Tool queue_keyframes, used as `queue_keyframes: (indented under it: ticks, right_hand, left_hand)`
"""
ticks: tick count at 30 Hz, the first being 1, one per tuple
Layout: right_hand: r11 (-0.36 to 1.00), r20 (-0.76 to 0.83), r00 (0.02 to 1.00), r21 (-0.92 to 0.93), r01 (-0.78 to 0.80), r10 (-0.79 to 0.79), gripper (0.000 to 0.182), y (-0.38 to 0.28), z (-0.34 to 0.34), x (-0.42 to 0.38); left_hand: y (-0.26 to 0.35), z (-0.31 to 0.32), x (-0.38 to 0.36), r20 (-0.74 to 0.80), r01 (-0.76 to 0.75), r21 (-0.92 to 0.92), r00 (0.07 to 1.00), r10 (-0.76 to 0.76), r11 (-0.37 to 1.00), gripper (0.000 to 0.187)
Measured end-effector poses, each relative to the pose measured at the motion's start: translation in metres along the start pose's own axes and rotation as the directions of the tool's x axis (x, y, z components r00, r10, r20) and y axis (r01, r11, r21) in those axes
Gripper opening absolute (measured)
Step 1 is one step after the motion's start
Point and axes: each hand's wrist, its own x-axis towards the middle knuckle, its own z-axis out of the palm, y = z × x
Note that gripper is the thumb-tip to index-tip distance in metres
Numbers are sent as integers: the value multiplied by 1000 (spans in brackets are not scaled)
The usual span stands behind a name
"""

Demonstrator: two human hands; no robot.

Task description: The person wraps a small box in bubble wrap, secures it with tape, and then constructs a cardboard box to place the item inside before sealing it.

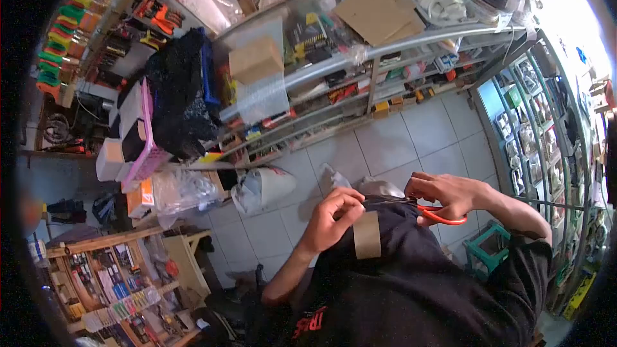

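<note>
My head view looks down on a person in a black T-shirt (411, 283) with red lettering, both bare hands raised in front of the torso.

Right hand (450, 194): fingers curled round a pair of scissors (454, 222), gripping them by the handle. Glossy orange-red handle, one rounded loop showing plainly below the fingers. Slim, dark blades point away from the right fingers toward the left ones; against the black cloth I cannot tell how far apart they stand.

Left hand (331, 222): fingers bent, thumb and fingertips brought together just beside the blade end. I cannot tell whether anything is pinched there.

Just below the left fingertips, against the dark cloth, I note a cardboard strip (367, 236): plain light brown, roughly rectangular, flat-faced, longer than wide, its edges fairly straight. No print that I can make out.

Beyond the fingers, across pale floor tiles (379, 144), a glass-fronted display counter; its tabletop (315, 71) carries a small brown box (256, 59) and, farther along, flat cardboard sheets (379, 8). Left of the left fingers, a white sack (267, 187) on the floor; farther off that way, a pink basket (145, 135). Near the right elbow, below the right fingers, a teal crate (472, 254).
</note>
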Motion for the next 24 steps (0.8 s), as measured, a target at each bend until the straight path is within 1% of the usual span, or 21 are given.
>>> queue_keyframes:
  ticks: [1,4,6,9,13,16,19,21,24]
  right_hand:
    - [1000,18,1000,-29,-10,11,66,-2,0,-4]
    - [993,52,998,-116,-23,29,66,-6,2,-12]
    - [984,55,998,-179,-12,22,65,-7,1,-12]
    - [972,114,992,-233,-24,51,63,-16,-1,-8]
    - [977,153,988,-210,27,5,63,-22,3,1]
    - [972,168,985,-222,79,-42,63,-31,0,8]
    - [965,175,982,-236,117,-77,63,-33,2,16]
    - [966,167,979,-210,153,-118,63,-34,5,21]
    - [962,189,973,-213,170,-130,62,-38,10,26]
  left_hand:
    - [-2,1,0,4,1,-24,1000,0,1000,20]
    - [0,7,-4,-16,24,-2,1000,-24,1000,24]
    - [4,8,-7,-6,10,8,1000,-10,1000,29]
    - [2,7,-14,-9,17,10,1000,-17,1000,35]
    - [12,7,-21,-6,14,30,1000,-14,999,38]
    - [20,7,-23,-1,-7,89,1000,7,996,34]
    - [20,9,-26,-6,45,10,999,-45,999,30]
    - [24,9,-28,3,33,19,999,-33,999,29]
    - [27,10,-33,4,37,13,999,-37,999,27]
